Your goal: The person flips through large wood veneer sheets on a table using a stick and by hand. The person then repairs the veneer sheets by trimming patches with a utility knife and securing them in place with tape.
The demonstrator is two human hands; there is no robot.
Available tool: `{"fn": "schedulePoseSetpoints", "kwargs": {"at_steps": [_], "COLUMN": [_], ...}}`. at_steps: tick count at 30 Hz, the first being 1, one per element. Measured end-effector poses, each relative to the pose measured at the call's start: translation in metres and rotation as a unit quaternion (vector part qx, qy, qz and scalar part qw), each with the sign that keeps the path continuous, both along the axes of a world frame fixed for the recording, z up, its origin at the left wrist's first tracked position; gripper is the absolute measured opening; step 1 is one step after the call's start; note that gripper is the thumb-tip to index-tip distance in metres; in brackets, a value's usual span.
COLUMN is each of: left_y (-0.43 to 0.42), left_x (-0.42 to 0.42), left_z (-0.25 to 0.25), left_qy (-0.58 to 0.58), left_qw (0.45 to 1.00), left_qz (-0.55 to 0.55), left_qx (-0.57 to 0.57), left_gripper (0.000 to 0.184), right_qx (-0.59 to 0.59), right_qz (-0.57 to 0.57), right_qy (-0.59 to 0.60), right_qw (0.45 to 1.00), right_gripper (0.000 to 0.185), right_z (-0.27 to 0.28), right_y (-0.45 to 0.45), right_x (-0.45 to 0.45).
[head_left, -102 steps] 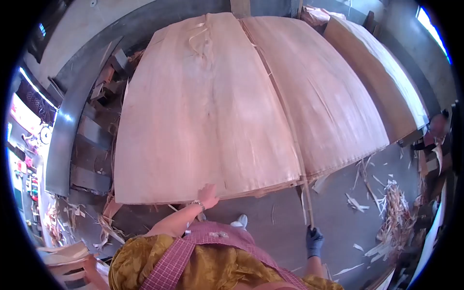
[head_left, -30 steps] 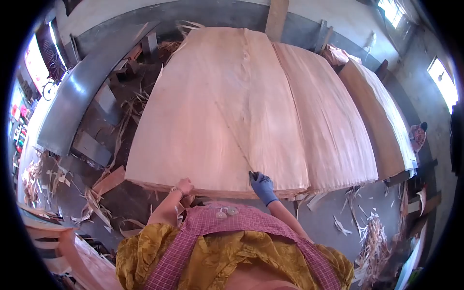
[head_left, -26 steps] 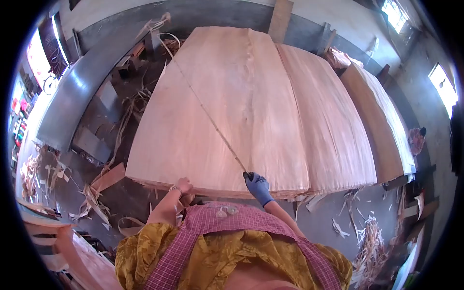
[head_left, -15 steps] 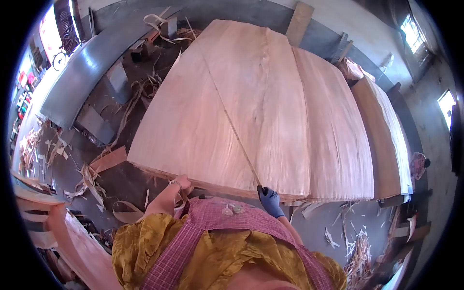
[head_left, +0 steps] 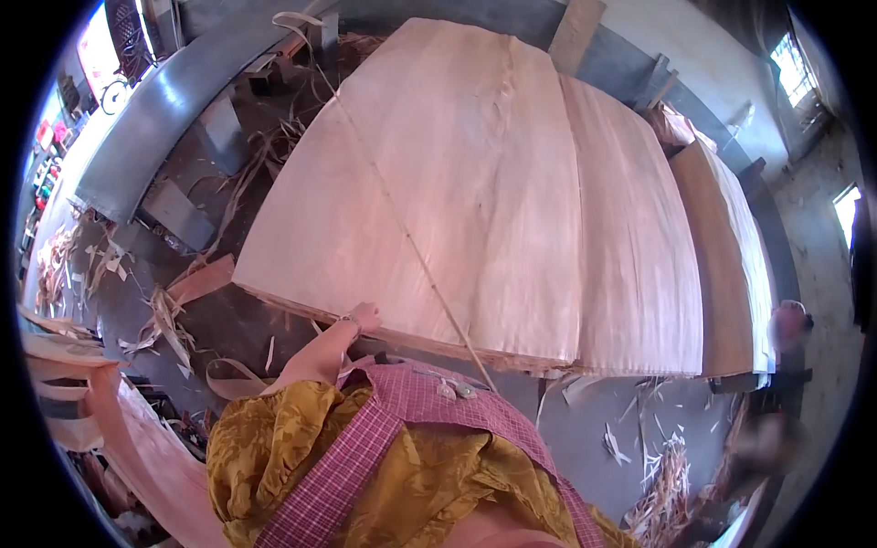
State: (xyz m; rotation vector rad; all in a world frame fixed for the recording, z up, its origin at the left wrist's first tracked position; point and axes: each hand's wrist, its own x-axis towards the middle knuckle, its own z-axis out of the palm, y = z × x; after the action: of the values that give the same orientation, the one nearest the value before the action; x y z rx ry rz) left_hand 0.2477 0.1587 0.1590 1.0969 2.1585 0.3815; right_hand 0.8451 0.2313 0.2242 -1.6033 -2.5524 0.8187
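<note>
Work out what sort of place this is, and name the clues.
Probably a wood-veneer workshop: broad stacks of what look like thin wood sheets fill the middle, and a heap of pale scraps lies on the grey floor.

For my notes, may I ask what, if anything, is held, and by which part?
Cannot tell: the left hand is at the stack's near edge, grip unclear; the stick's near end and right hand are hidden.
</note>
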Motion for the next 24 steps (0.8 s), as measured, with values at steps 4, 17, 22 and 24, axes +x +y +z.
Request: {"fn": "schedulePoseSetpoints", "kwargs": {"at_steps": [4,17,22,24], "left_y": [-0.002,0.009,0.067,0.096], "left_x": [0.007,0.013,0.045,0.075], "left_z": [-0.008,-0.005,-0.001,0.006], "left_qy": [0.005,0.004,-0.074,-0.231], "left_qw": [1.0,0.998,0.99,0.965], "left_qz": [-0.011,-0.057,-0.117,-0.119], "left_qx": [-0.008,-0.027,-0.034,-0.037], "left_gripper": [0.038,0.042,0.042,0.04], "right_qx": [0.051,-0.183,-0.097,-0.099], "right_qz": [-0.021,-0.185,-0.17,-0.176], "right_qy": [-0.047,0.391,0.023,-0.001], "right_qw": [0.997,0.883,0.98,0.98], "right_gripper": [0.036,0.041,0.041,0.041], "right_z": [0.064,-0.155,-0.036,-0.021], "right_y": [0.006,-0.029,-0.058,-0.065], "right_x": [-0.037,0.015,-0.027,-0.028]}}
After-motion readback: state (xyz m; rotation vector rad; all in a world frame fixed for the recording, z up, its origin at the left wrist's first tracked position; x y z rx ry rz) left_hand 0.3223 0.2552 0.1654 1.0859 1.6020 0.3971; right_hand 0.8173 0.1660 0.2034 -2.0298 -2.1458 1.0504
